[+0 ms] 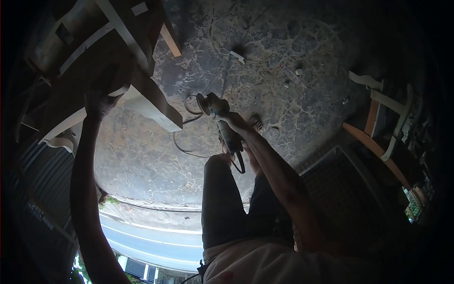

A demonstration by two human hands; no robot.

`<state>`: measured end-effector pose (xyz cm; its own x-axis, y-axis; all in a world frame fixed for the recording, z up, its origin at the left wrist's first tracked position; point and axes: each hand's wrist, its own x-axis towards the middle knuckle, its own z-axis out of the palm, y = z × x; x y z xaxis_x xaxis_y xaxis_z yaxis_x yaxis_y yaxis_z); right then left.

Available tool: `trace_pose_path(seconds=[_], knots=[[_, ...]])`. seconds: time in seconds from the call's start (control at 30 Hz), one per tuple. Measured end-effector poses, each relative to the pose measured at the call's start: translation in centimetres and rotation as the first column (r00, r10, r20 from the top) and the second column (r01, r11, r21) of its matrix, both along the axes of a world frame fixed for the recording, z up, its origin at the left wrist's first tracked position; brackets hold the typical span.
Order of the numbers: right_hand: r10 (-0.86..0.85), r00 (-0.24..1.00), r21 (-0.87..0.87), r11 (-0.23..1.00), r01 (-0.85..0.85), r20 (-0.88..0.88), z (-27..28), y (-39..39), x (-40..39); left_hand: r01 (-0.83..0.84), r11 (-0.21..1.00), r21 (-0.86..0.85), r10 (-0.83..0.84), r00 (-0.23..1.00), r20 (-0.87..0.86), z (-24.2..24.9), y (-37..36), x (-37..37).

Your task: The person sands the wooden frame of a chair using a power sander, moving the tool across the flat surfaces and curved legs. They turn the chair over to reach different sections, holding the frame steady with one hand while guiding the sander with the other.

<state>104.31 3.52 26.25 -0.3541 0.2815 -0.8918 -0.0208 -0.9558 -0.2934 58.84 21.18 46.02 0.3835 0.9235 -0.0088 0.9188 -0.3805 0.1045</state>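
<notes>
My right hand (231, 120) is wrapped round an angle grinder (229, 137), held above the floor in front of my knees. The grinder's round disc (203, 104) points up and to the left, and its cord hangs from the lower end. On the left, my left hand (99, 102) grips the edge of a wooden chair (156, 106), which is tipped on its side with its pale legs sticking out. Deep shadow hides most of my left fingers. The disc is apart from the chair.
A cord (182, 150) loops over the stained concrete floor (151, 161). Small scraps, one a white piece (237, 57), lie farther off. At right stand curved wooden chair parts (378, 137) beside a dark mesh panel (340, 184). Behind me runs a road (151, 241).
</notes>
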Motion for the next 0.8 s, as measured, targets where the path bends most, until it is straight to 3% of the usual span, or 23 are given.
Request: trace_pose_path(seconds=[0.1, 0.17, 0.23, 0.37, 0.4, 0.43, 0.5, 0.53, 0.57, 0.6, 0.67, 0.7, 0.73, 0.77, 0.8], knots=[[0.287, 0.957, 0.020, 0.957, -0.289, 0.047, -1.7, 6.2, 1.5, 0.032, 0.999, 0.014, -0.032, 0.999, 0.016, -0.7, 0.1, -0.8], [0.266, 0.929, 0.295, 0.894, -0.337, 0.256, -3.0, 9.2, 1.1, 0.034, 0.999, -0.020, -0.035, 0.999, -0.010, 0.3, -0.1, 0.0], [0.369, 0.913, 0.290, 0.867, -0.406, 0.177, -4.2, 12.3, 1.0, 0.024, 0.998, -0.056, -0.026, 0.999, -0.036, 0.6, 0.2, 0.0], [0.511, 0.850, 0.156, 0.836, -0.525, 0.126, 3.6, 20.6, -0.1, 0.099, 0.987, -0.127, -0.101, 0.995, -0.007, -0.3, 0.4, -0.7], [0.560, 0.823, 0.197, 0.799, -0.568, 0.097, 1.6, 21.2, -0.7, 0.064, 0.983, -0.174, -0.064, 0.998, 0.003, 0.1, 0.5, -0.1], [0.599, 0.798, 0.141, 0.786, -0.601, 0.062, -0.4, 21.6, -1.1, 0.025, 0.974, -0.225, -0.024, 1.000, 0.008, 0.8, 0.5, 0.4], [0.592, 0.782, -0.051, 0.790, -0.611, -0.196, -4.3, 22.0, -1.9, -0.090, 0.923, -0.374, 0.129, 0.988, 0.080, 4.2, -0.3, 2.4], [0.623, 0.754, -0.033, 0.766, -0.642, -0.209, -6.0, 22.6, -2.7, -0.147, 0.889, -0.434, 0.215, 0.970, 0.113, 5.0, -0.7, 3.2], [0.651, 0.726, -0.015, 0.742, -0.670, -0.221, -8.1, 22.9, -3.6, -0.397, 0.808, -0.435, 0.490, 0.863, 0.123, 4.7, -1.7, 2.3], [0.679, 0.696, 0.000, 0.715, -0.699, -0.233, -10.2, 22.7, -4.5, -0.616, 0.657, -0.436, 0.723, 0.679, 0.130, 4.2, -3.8, -0.3], [0.738, 0.621, 0.029, 0.650, -0.760, -0.265, -13.6, 21.5, -6.3, -0.891, 0.184, -0.416, 0.981, 0.140, 0.134, 3.5, -8.0, -4.7], [0.768, 0.572, 0.054, 0.609, -0.791, -0.288, -14.9, 20.8, -7.5, -0.887, 0.294, -0.356, 0.954, 0.252, 0.161, 3.2, -9.1, -5.3], [0.769, 0.583, 0.240, 0.637, -0.732, -0.264, -16.7, 19.6, -9.0, -0.876, 0.409, -0.256, 0.908, 0.364, 0.207, 2.2, -10.0, -5.7], [0.729, 0.639, 0.269, 0.685, -0.678, -0.245, -16.9, 19.3, -10.3, -0.840, 0.519, -0.158, 0.846, 0.480, 0.231, 1.2, -10.3, -5.3], [0.750, 0.563, 0.201, 0.646, -0.736, -0.348, -18.0, 19.5, -11.7, -0.854, 0.498, -0.150, 0.862, 0.468, 0.195, 1.3, -10.3, -4.8]])
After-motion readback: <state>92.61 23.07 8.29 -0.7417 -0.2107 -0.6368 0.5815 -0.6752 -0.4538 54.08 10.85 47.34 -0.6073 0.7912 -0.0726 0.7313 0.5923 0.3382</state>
